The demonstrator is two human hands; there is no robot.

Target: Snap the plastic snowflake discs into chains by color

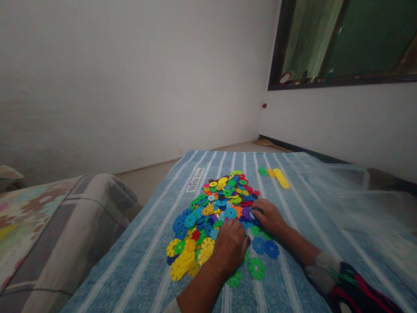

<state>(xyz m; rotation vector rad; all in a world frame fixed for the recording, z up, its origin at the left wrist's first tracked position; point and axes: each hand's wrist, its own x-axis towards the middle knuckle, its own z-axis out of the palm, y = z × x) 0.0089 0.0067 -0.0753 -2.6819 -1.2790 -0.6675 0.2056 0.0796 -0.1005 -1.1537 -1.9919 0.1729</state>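
A heap of flat, notched plastic snowflake discs (230,212) in many colours lies on the striped blue cloth. Over its near side is my left hand (230,245), back up and fingers curled down; whatever they grip is hidden. A dark disc shows beside that hand's right edge. My right hand (267,215) touches the heap's right edge with bent fingers closed together, and what is in them is too small to make out. Two blue discs (271,249) and a green disc (256,268) lie between and below the hands. Yellow discs (179,266) overlap at the near left.
A row of yellow discs (281,178) lies at the far right, with an orange and a green disc beside it. Clear plastic containers (350,174) stand at the right side. A draped grey-striped cover (81,230) is to the left. White walls and a window surround the table.
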